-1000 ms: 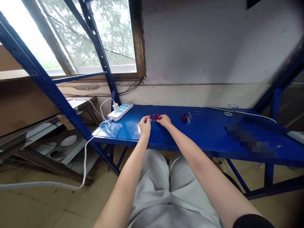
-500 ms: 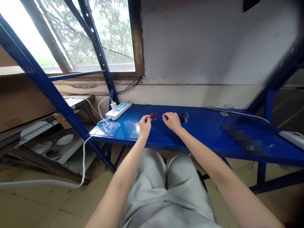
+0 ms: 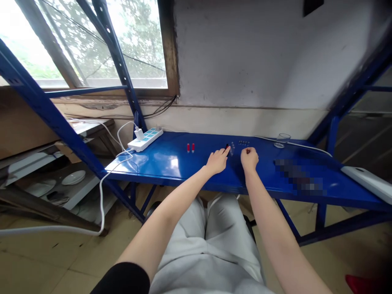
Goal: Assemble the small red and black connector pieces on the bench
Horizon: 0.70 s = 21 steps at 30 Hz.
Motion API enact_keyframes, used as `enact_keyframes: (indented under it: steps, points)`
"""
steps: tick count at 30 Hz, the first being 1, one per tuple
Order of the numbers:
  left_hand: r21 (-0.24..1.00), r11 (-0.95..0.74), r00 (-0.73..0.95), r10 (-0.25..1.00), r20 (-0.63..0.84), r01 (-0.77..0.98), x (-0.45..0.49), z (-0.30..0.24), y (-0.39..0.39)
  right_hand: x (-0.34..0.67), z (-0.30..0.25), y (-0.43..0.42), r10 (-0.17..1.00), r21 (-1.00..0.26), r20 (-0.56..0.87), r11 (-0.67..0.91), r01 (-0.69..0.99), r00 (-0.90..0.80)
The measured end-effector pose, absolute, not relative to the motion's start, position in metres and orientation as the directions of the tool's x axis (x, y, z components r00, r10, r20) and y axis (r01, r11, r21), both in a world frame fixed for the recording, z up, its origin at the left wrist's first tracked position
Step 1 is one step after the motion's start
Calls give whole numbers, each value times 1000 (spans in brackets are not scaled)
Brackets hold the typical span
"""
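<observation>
My left hand (image 3: 217, 161) reaches across the blue tabletop with its fingers stretched out. Its fingertips are at a few small black and red pieces (image 3: 227, 145), partly covering them; whether one is gripped is not clear. Just right of these lie several small clear pieces (image 3: 232, 148). My right hand (image 3: 250, 159) is closed, thumb and fingers together, and what it may hold is too small to make out. Behind it sits a row of tiny metallic pieces (image 3: 244, 143). Two small red cylinders with pale lower ends, a left one (image 3: 188, 148) and a right one (image 3: 193, 148), stand side by side further left.
A white power strip (image 3: 145, 139) with a plugged-in charger lies at the table's left end. At the back right stands a clear glass (image 3: 282, 140). A blurred-out dark object (image 3: 300, 175) and a white device (image 3: 366, 181) occupy the right side. Blue metal posts frame the table (image 3: 165, 167).
My left hand has left the red cylinders and moved right to the black and red pieces. My right hand has shifted right, past the clear pieces. The camera view has turned slightly.
</observation>
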<state>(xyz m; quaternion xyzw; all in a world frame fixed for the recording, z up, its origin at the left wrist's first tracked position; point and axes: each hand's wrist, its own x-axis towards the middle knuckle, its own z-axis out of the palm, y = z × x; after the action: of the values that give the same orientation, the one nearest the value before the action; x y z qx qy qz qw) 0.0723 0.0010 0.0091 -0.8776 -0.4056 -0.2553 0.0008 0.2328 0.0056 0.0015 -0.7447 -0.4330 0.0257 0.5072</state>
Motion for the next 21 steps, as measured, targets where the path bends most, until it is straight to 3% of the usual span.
enact_keyframes:
  steps: [4,11,21]
  points:
    - [130,-604,517,758,396,786,85,4,7,229,-2,5,808,-618,320,-218,755,495]
    - [-14,-570,528,751,398,822,96,8,11,226,-3,7,890,-453,252,-237,859,379]
    - [107,-633,507,700,503,767,75,9,21,222,-3,17,900,-457,209,-256,852,383]
